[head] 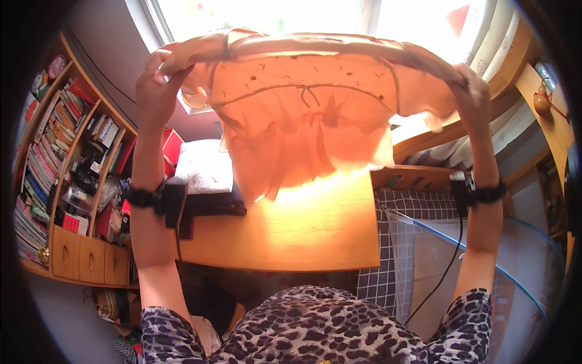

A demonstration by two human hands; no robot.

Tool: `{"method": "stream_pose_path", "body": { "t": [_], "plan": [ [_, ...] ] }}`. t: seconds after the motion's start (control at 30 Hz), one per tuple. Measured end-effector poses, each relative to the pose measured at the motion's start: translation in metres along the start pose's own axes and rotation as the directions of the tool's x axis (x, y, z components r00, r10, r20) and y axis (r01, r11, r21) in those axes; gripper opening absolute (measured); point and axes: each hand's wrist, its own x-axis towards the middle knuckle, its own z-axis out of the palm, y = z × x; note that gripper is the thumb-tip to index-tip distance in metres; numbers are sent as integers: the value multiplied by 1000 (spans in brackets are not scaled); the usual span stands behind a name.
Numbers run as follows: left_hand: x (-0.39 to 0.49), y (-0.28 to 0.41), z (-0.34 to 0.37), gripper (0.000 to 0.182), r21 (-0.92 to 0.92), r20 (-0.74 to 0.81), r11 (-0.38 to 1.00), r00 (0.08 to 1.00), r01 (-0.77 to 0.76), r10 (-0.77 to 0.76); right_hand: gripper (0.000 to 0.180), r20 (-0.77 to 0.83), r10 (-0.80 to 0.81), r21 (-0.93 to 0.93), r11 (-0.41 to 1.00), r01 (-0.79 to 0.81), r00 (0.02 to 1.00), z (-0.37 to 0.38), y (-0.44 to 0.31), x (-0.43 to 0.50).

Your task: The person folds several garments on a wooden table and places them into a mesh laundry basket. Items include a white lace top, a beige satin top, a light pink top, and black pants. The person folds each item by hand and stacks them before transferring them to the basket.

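Observation:
An orange-pink garment [300, 123] with a ruffled lower part hangs spread out between my hands, above a wooden table. A thin trim with a small bow runs across it, and small embroidered marks dot the panel above. My left hand [161, 86] grips its upper left end; my right hand [468, 93] grips the upper right end. Both arms are raised and stretched forward. Light from behind shines through the thin cloth. The far part of the garment is folded over along the top edge, so its other side is hidden.
Below lies the wooden table [291, 241]. A white folded item [204, 166] rests on a dark case [213, 204] at its left. Bookshelves [72, 173] stand at left, a bright window [273, 16] ahead. Right of the table is a bed with a checked cover [370, 286] and blue-edged netting [436, 236].

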Motion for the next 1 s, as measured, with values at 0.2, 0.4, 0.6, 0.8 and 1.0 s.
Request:
{"method": "stream_pose_path", "body": {
  "t": [0.2, 0.4, 0.6, 0.8, 1.0],
  "plan": [
    [-84, 62, -32, 16, -44, 354, 977, 918, 210, -181, 17, 124, -32, 297, 955, -6, 992, -8, -25, -99],
    [-213, 63, -18, 20, 20, 719, 798, 546, 603, -431, 16, 367, 59, 149, 981, -121, 928, 30, -24, -234],
    [-352, 46, -15, 12, 236, 809, 638, 215, 733, -547, 12, 556, 178, 60, 966, -253, 812, 69, -22, -353],
    [-413, 41, -30, 9, 452, 834, 511, -143, 732, -533, 20, 800, 266, -4, 898, -439, 537, 81, -19, -410],
    [-382, 11, -16, 15, 440, 812, 496, -97, 748, -575, 10, 831, 228, 32, 892, -452, 507, 96, 8, -370]
  ]
}}
